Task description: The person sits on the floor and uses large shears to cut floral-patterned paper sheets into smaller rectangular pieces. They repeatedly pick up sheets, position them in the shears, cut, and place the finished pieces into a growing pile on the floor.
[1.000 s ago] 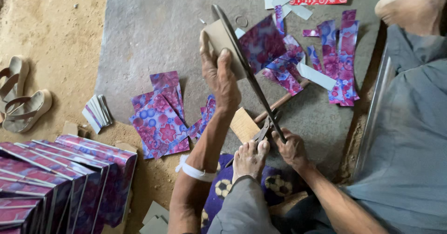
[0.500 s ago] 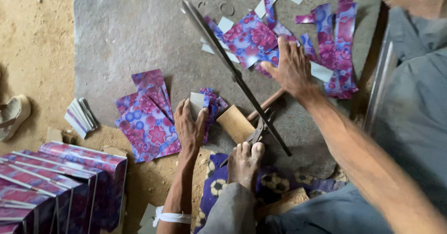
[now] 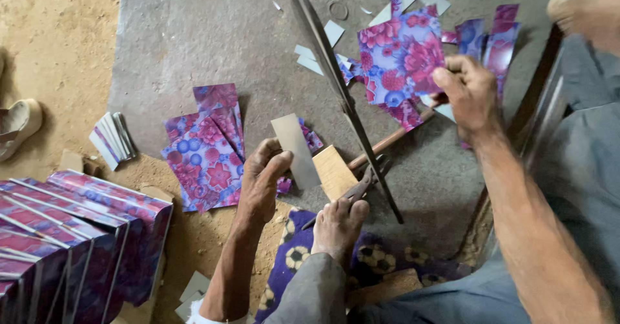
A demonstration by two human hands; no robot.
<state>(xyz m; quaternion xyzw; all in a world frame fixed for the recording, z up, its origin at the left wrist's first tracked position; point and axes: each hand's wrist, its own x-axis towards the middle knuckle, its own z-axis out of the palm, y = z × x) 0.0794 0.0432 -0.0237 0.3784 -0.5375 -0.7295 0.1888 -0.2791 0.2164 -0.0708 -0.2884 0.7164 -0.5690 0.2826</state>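
My left hand [image 3: 263,181] holds a small grey rectangular sheet piece [image 3: 295,150] above the floor, beside a stack of floral-printed sheets [image 3: 206,146]. My right hand [image 3: 470,91] grips a larger purple and pink floral sheet [image 3: 402,62] at its right edge. Between the hands a long dark shear blade [image 3: 342,95] stands raised at a slant from its pivot near a wooden block [image 3: 332,171]. My bare foot [image 3: 339,224] rests on the base of the shears.
Floral boxes [image 3: 71,233] stand in a row at the lower left. A small bundle of grey strips [image 3: 113,139] lies on the sandy ground. Offcuts [image 3: 323,46] and floral scraps [image 3: 494,40] litter the grey mat. A sandal [image 3: 16,125] lies at far left. A patterned cushion [image 3: 361,259] is under my leg.
My left hand has moved down from the blade to the floor with a grey cut piece. My right hand has gone from the shear handle to the floral sheet and lifted it.
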